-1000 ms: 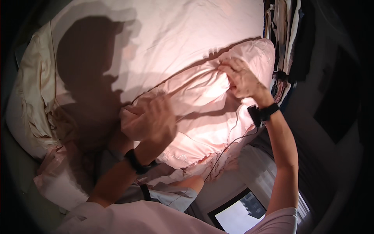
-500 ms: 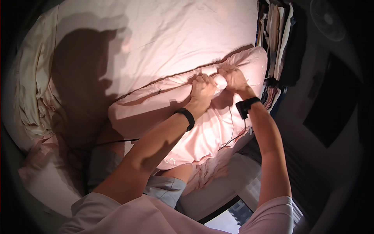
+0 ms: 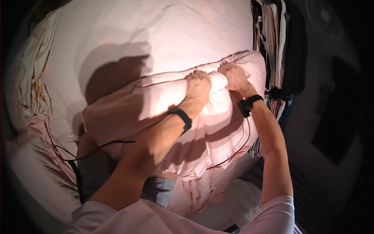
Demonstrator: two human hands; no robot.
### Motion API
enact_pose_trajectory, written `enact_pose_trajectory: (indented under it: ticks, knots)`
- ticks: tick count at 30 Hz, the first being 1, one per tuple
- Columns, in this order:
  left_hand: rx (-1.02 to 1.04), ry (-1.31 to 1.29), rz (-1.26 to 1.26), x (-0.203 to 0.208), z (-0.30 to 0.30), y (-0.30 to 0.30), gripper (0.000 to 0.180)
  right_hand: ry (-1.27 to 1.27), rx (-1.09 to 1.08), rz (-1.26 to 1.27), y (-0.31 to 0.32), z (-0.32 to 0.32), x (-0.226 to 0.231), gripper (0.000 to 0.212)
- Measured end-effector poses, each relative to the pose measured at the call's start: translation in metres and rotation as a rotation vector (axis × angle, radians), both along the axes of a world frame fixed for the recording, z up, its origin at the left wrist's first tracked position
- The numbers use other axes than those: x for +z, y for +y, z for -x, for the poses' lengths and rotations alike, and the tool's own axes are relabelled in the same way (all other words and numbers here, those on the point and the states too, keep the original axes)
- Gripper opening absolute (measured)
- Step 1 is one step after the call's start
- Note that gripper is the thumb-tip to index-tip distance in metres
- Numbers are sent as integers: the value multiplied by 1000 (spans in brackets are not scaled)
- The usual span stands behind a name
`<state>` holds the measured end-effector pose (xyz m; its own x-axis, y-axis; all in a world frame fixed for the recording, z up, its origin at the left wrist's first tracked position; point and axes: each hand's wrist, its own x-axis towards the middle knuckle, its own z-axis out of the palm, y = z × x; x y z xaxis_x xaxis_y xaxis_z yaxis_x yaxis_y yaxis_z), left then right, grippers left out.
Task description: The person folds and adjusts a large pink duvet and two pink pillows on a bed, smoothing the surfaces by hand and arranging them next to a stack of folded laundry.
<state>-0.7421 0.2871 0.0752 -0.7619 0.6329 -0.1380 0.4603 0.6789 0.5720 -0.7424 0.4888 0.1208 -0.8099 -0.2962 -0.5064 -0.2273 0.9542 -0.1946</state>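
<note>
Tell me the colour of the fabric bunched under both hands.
The fabric is pale pink, looking almost white where the light hits; it shows best in the head view.

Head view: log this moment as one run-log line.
left hand: gripping pink bedding | right hand: gripping it, just right of left hand | pale sheet: spread beyond bedding | clothes: hanging, upper right

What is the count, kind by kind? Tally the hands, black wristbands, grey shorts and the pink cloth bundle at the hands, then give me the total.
Hands: 2 (left hand, right hand)
Black wristbands: 2 (left wristband, right wristband)
Grey shorts: 1 pair
Pink cloth bundle: 1
Total: 6
</note>
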Motion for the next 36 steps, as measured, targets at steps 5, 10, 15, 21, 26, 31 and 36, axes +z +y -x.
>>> enact_pose_trajectory:
  ticks: [5,10,15,21,26,31,36]
  knots:
    - [-56,-201,128,14,10,-4,43,-67,-91,30,10,1,-16,50]
    - [-19,-71,125,64,12,36,88,155,63,-244,66,-1,40,75]
    - [-94,171,167,18,-8,70,52,211,56,-122,92,-5,6,68]
    - [-36,-120,35,-9,-4,56,32,37,-108,-86,85,-3,-32,56]
    - [-23,114,126,48,-1,20,55,141,34,-262,122,-13,26,76]
    - [-59,49,323,22,-2,24,55,290,45,-274,137,-11,-12,51]
    - [-153,-311,156,-8,12,20,37,10,-195,-332,125,-7,-27,44]
